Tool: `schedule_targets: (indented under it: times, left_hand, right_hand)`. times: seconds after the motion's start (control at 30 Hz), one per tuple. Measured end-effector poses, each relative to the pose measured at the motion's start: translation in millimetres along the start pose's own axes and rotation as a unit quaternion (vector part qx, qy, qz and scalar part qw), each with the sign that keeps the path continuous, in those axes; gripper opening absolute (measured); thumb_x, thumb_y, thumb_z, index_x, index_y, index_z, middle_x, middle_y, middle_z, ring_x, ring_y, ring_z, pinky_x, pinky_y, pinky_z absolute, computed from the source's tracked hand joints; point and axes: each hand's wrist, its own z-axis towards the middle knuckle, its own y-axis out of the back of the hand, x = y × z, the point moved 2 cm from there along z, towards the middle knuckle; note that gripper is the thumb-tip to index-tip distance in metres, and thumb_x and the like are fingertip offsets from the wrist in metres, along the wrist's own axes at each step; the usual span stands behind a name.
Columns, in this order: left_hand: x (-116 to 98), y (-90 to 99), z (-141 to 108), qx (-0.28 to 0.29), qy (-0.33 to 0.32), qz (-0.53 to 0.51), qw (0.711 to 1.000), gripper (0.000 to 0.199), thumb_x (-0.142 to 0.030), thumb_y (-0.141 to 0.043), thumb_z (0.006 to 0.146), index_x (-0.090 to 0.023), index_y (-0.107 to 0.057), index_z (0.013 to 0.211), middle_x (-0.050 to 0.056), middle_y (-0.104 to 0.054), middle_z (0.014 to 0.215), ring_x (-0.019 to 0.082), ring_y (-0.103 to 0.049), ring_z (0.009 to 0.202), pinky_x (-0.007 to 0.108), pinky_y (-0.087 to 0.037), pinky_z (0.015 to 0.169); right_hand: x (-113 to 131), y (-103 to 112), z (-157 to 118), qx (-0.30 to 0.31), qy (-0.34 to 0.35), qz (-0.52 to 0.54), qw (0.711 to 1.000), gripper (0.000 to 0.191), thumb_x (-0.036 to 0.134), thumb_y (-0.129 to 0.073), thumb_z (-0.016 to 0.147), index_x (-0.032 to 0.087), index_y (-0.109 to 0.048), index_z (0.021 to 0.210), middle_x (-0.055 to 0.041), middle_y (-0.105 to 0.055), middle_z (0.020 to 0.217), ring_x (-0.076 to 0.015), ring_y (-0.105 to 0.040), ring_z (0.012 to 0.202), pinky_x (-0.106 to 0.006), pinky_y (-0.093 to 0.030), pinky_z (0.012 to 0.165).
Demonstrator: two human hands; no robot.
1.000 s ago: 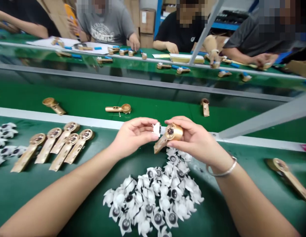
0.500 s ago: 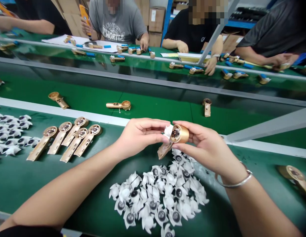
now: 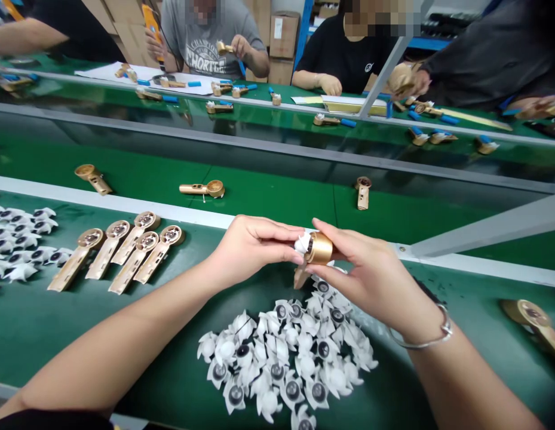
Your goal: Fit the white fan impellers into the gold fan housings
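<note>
Between the thumb and fingers of my left hand (image 3: 259, 242) is a white fan blade (image 3: 303, 242), its hub turned toward the round opening of a gold fan housing (image 3: 321, 248). My right hand (image 3: 364, 263) grips that housing around its ring, and the handle part points down toward the table. Blade and ring meet or nearly meet; whether the blade sits inside cannot be made out. Below both hands lies a heap of loose white fan blades (image 3: 277, 352), several with dark round hubs facing up.
Several gold fan housings (image 3: 138, 251) lie in a group at left, beside more white blades (image 3: 21, 239). Beyond the white rail, a green conveyor belt (image 3: 268, 200) carries spaced housings. Another housing (image 3: 534, 319) lies at far right. Co-workers sit across; a grey metal post (image 3: 492, 224) slants at right.
My left hand's fan blade and the housing have come closer together, and the housing has turned. Housings on the belt have shifted left. A co-worker opposite has lifted a gold piece.
</note>
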Motion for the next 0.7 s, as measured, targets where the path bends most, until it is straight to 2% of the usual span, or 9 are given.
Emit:
schedule_targets:
  times: [0.1,0.2,0.27,0.33,0.4,0.5,0.6,0.63,0.7]
  left_hand:
    - [8,-0.3,0,0.007,0.03,-0.03,0.999,0.03,-0.018,-0.088,0.063,-0.025,-0.081,0.092,0.003,-0.08,0.101,0.024,-0.075,0.098,0.031,-0.061,0.089]
    - [18,0.0,2,0.01,0.041,-0.004,0.999,0.03,-0.027,-0.085,0.069,-0.022,-0.08,0.098,0.006,-0.079,0.105,0.026,-0.073,0.104,0.035,-0.059,0.093]
    - [29,0.4,4,0.013,0.025,0.062,0.998,0.038,-0.035,-0.075,0.082,-0.021,-0.074,0.116,0.009,-0.075,0.117,0.026,-0.071,0.108,0.038,-0.057,0.096]
    - [40,-0.1,6,0.011,-0.014,0.167,0.986,0.049,-0.039,-0.062,0.091,-0.02,-0.06,0.135,0.013,-0.068,0.129,0.025,-0.07,0.109,0.042,-0.056,0.095]
    - [51,-2.9,6,0.017,-0.058,0.257,0.965,0.051,-0.037,-0.062,0.091,-0.02,-0.056,0.139,0.015,-0.063,0.134,0.027,-0.065,0.115,0.046,-0.052,0.1]
    - [61,-13.4,4,0.087,-0.12,0.335,0.93,0.043,-0.024,-0.062,0.089,-0.021,-0.063,0.131,0.015,-0.06,0.135,0.03,-0.051,0.13,0.051,-0.038,0.112]
    - [64,-26.0,0,0.185,-0.188,0.442,0.857,0.045,-0.014,-0.05,0.091,-0.025,-0.06,0.134,0.014,-0.054,0.142,0.031,-0.045,0.132,0.053,-0.039,0.109]
    - [65,-28.9,-2,0.216,-0.2,0.47,0.832,0.047,-0.011,-0.048,0.091,-0.027,-0.059,0.134,0.013,-0.051,0.146,0.031,-0.044,0.132,0.053,-0.04,0.106]
    - [66,-31.6,-3,0.258,-0.205,0.493,0.805,0.048,-0.009,-0.045,0.092,-0.028,-0.058,0.133,0.011,-0.048,0.149,0.032,-0.045,0.131,0.053,-0.043,0.103]
  right_hand:
    - [7,-3,-4,0.006,0.021,-0.061,0.998,0.059,0.027,-0.064,0.092,0.016,-0.042,0.147,-0.0135,-0.069,0.119,-0.0251,-0.067,0.106,-0.039,-0.058,0.088]
    - [6,-5,1,0.011,0.0,-0.039,0.999,0.056,0.035,-0.063,0.092,0.016,-0.048,0.142,-0.014,-0.07,0.117,-0.0259,-0.069,0.099,-0.039,-0.057,0.084]
    - [-9,-4,13,0.006,-0.078,0.001,0.997,0.052,0.046,-0.063,0.09,0.016,-0.057,0.133,-0.0115,-0.073,0.108,-0.0235,-0.07,0.088,-0.035,-0.057,0.076]
    - [-37,-5,31,0.005,-0.21,0.002,0.978,0.047,0.054,-0.058,0.09,0.016,-0.066,0.117,-0.0092,-0.075,0.093,-0.0211,-0.07,0.076,-0.031,-0.054,0.067]
    - [-71,-8,48,0.017,-0.323,-0.032,0.946,0.048,0.057,-0.051,0.092,0.013,-0.071,0.096,-0.0096,-0.072,0.073,-0.0208,-0.067,0.064,-0.03,-0.05,0.06]
    - [-112,-10,61,0.051,-0.388,-0.065,0.918,0.053,0.057,-0.051,0.091,0.011,-0.069,0.073,-0.0104,-0.063,0.052,-0.0208,-0.062,0.051,-0.031,-0.045,0.053]
    - [-125,2,42,0.048,-0.391,-0.094,0.914,0.051,0.059,-0.053,0.089,0.011,-0.069,0.084,-0.0128,-0.066,0.061,-0.0239,-0.064,0.06,-0.031,-0.044,0.057]
    - [-122,8,28,0.044,-0.382,-0.104,0.917,0.05,0.058,-0.052,0.09,0.011,-0.068,0.092,-0.0125,-0.068,0.066,-0.0247,-0.064,0.065,-0.032,-0.043,0.058]
    - [-109,23,-9,0.046,-0.356,-0.113,0.927,0.042,0.053,-0.049,0.093,0.015,-0.066,0.1,-0.0092,-0.069,0.073,-0.0238,-0.064,0.069,-0.032,-0.043,0.061]
